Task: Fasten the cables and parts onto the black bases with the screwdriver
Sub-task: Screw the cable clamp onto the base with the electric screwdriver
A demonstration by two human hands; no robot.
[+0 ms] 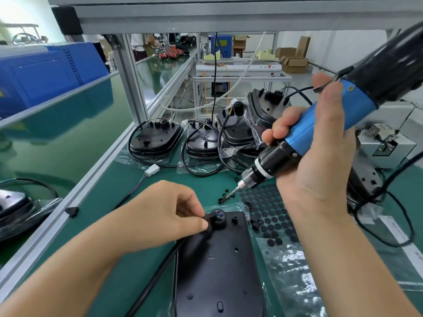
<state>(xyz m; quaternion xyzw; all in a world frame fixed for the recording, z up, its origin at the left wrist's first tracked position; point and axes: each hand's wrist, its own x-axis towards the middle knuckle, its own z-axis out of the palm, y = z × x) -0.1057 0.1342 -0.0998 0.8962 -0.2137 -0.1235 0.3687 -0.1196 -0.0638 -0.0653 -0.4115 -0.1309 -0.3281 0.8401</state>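
A flat black base (219, 266) lies on the green bench in front of me, with a round black cable part (218, 218) at its far end and a black cable (155, 277) running off to the near left. My left hand (167, 213) pinches a small black piece against that round part. My right hand (315, 152) grips the blue-and-black electric screwdriver (320, 124), tilted down to the left. Its bit tip (231, 193) touches a small heap of black screws (225, 197) just beyond the base.
Several black bases with cables (155, 138) sit in clear bags at the back of the bench. A sheet of round black pads (267, 209) lies right of the base. A white machine (389, 145) stands far right, an aluminium rail (75, 195) on the left.
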